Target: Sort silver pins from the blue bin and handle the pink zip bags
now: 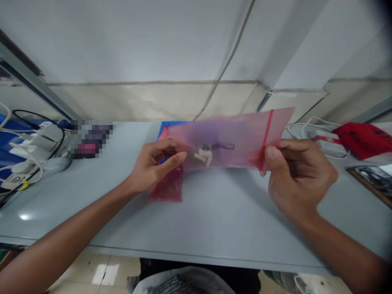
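Note:
A translucent pink zip bag (241,134) is stretched sideways above the table between my two hands. My left hand (156,163) pinches its left end between thumb and fingers. At the other end, my right hand (297,175) grips the bag just by its red zip strip. Inside the bag show small pale pieces (204,156) and a dark thin item, too blurred to name. Below my left hand another pink bag (167,188) lies on the table. Behind the held bag is a blue tray (173,123), mostly covered.
White chargers and cables (39,143) crowd the table's left side, near a pixelated dark object (92,141). At right are a red cloth-like bundle (364,139), a small white box (329,143) and a phone (372,181). A wall stands behind the grey table (214,224).

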`<action>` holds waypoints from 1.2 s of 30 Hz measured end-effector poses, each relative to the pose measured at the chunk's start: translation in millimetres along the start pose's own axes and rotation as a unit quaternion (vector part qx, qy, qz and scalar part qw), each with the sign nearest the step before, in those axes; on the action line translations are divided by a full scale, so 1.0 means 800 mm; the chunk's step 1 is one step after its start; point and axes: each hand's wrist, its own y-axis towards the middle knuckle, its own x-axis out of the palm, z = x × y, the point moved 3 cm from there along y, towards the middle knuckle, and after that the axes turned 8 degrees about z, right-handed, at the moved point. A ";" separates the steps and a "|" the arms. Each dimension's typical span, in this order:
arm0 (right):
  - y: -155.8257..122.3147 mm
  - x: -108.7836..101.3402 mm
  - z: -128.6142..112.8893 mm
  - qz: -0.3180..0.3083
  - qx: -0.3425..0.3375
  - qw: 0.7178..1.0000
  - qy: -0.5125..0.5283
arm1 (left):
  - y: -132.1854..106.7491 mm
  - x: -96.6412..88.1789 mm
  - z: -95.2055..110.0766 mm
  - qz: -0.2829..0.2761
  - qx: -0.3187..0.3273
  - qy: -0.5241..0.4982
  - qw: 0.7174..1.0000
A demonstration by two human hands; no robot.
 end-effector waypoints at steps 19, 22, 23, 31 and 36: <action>-0.006 0.014 0.004 -0.367 0.043 0.929 0.023 | 0.005 0.013 -0.003 -0.113 -0.131 -0.187 0.967; -0.012 0.022 -0.005 -0.419 0.009 0.908 0.001 | 0.000 0.016 0.002 -0.165 -0.118 -0.173 0.964; -0.015 0.026 -0.008 -0.438 -0.002 0.899 0.011 | -0.002 0.017 0.003 -0.184 -0.118 -0.167 0.961; -0.023 0.029 -0.007 -0.402 -0.024 0.914 0.041 | 0.000 0.014 -0.005 -0.143 -0.123 -0.233 0.954; -0.027 0.024 0.000 -0.418 0.028 0.907 0.038 | 0.007 0.008 -0.003 -0.075 -0.094 -0.143 0.982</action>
